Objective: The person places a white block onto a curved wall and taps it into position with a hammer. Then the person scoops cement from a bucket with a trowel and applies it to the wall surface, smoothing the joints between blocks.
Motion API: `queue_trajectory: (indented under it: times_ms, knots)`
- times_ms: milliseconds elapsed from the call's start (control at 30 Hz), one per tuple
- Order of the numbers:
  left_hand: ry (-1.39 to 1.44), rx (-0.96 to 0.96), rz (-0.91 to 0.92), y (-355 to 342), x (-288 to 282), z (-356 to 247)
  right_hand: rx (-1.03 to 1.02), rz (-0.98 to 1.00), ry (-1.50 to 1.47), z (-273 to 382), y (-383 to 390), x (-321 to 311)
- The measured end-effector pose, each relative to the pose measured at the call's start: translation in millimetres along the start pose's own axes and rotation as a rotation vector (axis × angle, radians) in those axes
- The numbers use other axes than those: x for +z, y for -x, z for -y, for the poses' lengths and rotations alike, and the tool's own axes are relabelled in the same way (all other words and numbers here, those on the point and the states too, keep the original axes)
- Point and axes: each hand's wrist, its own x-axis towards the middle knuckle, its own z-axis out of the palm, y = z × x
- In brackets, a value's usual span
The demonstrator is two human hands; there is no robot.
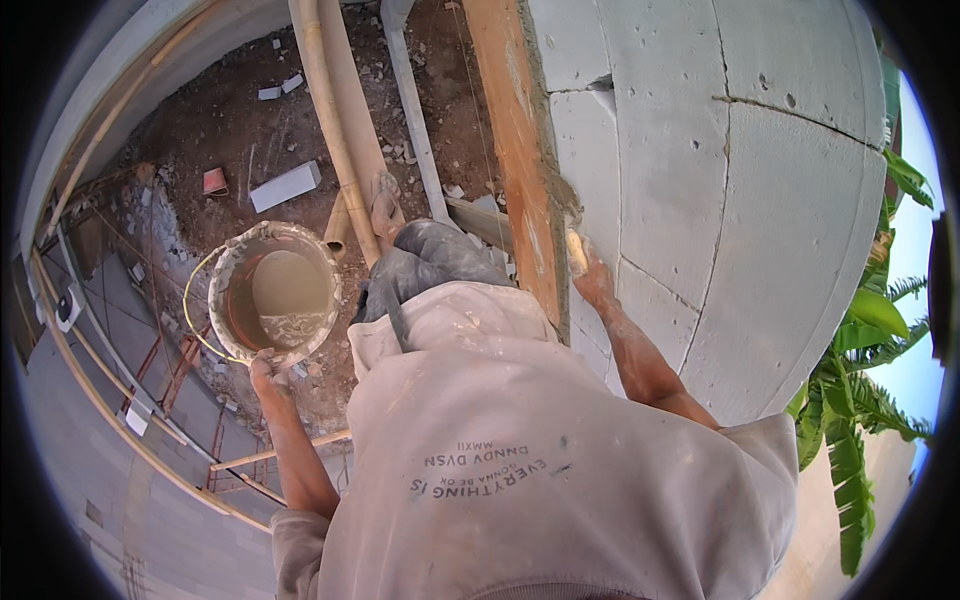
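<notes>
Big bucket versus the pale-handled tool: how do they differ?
The bucket is broad and round; the tool looks small and slim. The left grip is at the bucket's rim; the right grip clasps the tool's handle. Each has one grip at it.

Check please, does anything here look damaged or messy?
Yes. The pale block wall has a dark, chipped-looking notch at a joint near the picture's top, so the edge looks broken. Pale residue smears the bucket rim.

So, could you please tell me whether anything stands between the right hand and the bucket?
Yes: in this view, the orange-brown board and the person's own legs lie between the right hand and the bucket; whether either truly blocks the path is unclear.
</notes>
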Motion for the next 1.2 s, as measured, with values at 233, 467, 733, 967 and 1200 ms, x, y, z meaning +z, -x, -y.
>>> queue_trajectory:
  times_ms: [233, 467, 733, 967, 1200]
  knots:
    - [0.051, 0.114, -0.133, 8, 52, -28, -0.12, -0.111, 0.032, 20, -22, -39]
    - [0.136, 0.262, 0.028, 2, 54, -36, -0.197, -0.269, -0.098, 126, -131, -98]
    - [0.042, 0.353, 0.005, 0, 45, 8, -0.04, 0.053, 0.141, -38, -3, 7]
    - [0.125, 0.069, -0.022, -26, 65, -15, -0.108, -0.108, 0.142, 108, -87, -69]
    - [0.18, 0.163, 0.029, -55, 87, -13, -0.11, -0.289, 0.0, 329, -322, -220]
